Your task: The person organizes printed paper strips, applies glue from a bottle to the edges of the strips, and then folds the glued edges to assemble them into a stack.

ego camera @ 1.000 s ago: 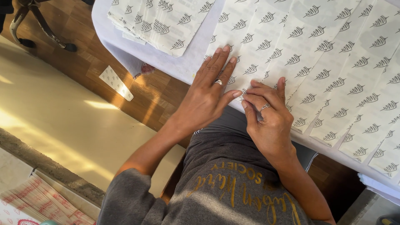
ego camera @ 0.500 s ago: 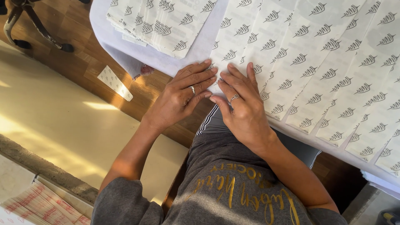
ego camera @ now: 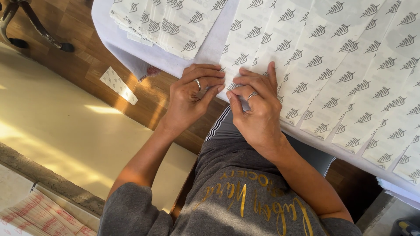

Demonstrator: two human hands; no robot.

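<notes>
Pinching the near corner of a leaf-printed paper strip (ego camera: 245, 59) at the table edge (ego camera: 122, 46), the left hand (ego camera: 190, 98) and right hand (ego camera: 258, 107) meet fingertip to fingertip. Both are curled onto that corner, which their fingers mostly cover. Whether the strip is lifted or flat under them is hard to tell. More printed strips (ego camera: 350, 74) fan across the table, cut off at the frame. A loose strip (ego camera: 118, 85) lies on the floor.
</notes>
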